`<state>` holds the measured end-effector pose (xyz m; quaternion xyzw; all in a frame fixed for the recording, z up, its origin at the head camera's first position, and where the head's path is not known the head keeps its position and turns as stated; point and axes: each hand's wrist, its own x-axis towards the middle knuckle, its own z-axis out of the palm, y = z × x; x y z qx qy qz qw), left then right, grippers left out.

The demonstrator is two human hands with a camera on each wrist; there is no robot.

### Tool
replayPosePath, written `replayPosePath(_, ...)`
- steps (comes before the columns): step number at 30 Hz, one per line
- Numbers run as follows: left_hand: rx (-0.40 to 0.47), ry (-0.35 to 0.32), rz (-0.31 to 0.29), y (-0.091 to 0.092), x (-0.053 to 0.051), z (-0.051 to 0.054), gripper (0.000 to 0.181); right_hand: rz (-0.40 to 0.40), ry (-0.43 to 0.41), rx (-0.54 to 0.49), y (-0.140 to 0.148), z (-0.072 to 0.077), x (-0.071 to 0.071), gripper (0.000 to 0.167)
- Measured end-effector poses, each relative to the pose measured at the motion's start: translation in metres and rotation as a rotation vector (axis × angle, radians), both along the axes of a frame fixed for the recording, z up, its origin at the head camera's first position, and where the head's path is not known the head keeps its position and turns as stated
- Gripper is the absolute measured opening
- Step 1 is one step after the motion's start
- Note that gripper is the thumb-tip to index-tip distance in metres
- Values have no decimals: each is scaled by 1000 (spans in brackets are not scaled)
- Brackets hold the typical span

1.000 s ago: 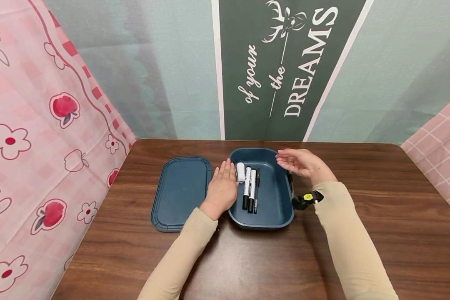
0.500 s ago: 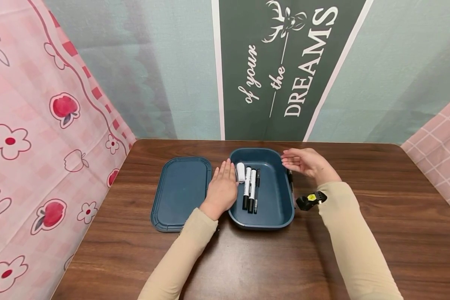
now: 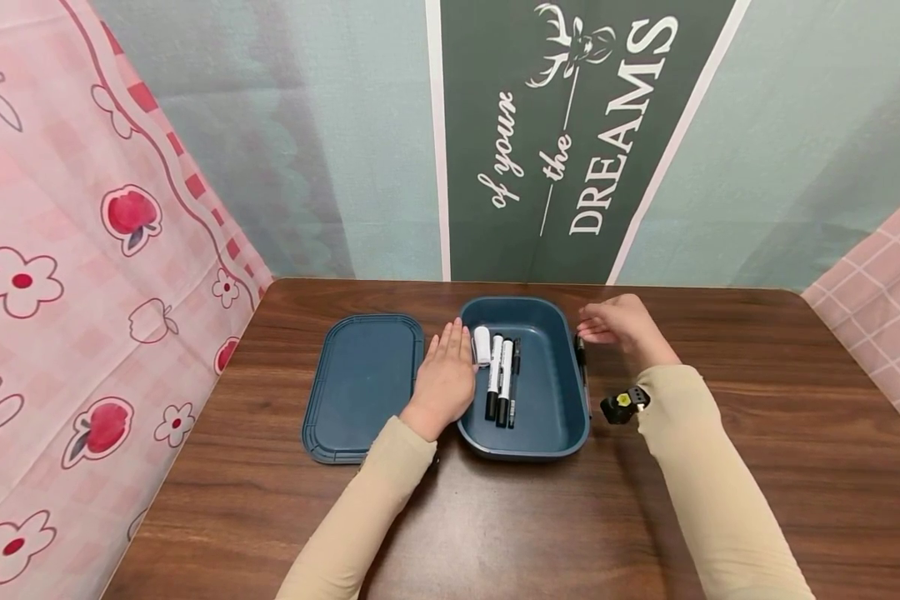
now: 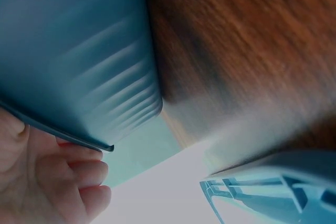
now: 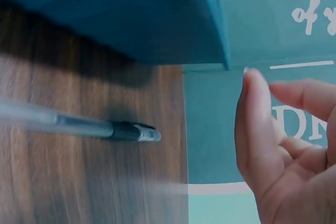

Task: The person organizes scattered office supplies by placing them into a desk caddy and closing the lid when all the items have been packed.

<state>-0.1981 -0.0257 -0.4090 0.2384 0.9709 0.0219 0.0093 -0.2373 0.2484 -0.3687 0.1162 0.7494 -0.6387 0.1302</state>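
Observation:
A dark blue box (image 3: 550, 417) lies open-topped on the table. Inside are two white markers (image 3: 495, 371) with black ends, a black and clear pen (image 3: 516, 357) and a short white object (image 3: 482, 346), partly hidden. My left hand (image 3: 447, 375) rests on the box's left rim, its fingers straight and together; the left wrist view shows fingers (image 4: 89, 174) at that rim. Outside the right wall lies a gel pen (image 5: 79, 124) with a dark tip end. My right hand (image 3: 617, 323) hovers near its far end, thumb and forefinger apart, holding nothing.
A dark blue lid (image 3: 363, 387) lies on the wooden table (image 3: 457, 533) left of the box. Behind the table's far edge hangs a green curtain (image 3: 345, 167) with lettering on its dark panel. A pink patterned cloth (image 3: 82, 292) hangs at the left.
My right hand has moved right, off the box's right rim to beyond the wall, by the gel pen, and its fingers have drawn closer together. The left hand has stayed still.

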Motion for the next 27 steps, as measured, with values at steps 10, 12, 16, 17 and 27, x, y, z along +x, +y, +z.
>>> replayPosePath(10, -8, -7, 2, 1, 0, 0, 56, 29, 183, 606, -3, -7, 4, 28)
replayPosePath(12, -10, -4, 0, 0, 0, 0, 56, 71, 205, 735, -2, -8, 4, 31)
replayPosePath(16, -13, -3, -1, 0, 0, 1, 56, 165, 181, 853, -2, -12, 4, 33)
replayPosePath(17, -12, -4, 0, 0, 0, 1, 56, 184, 172, 856, -2, -13, 4, 34)
replayPosePath(27, -4, -3, 3, -1, -1, 0, 56, 180, 149, 925, -11, -34, 6, 36)
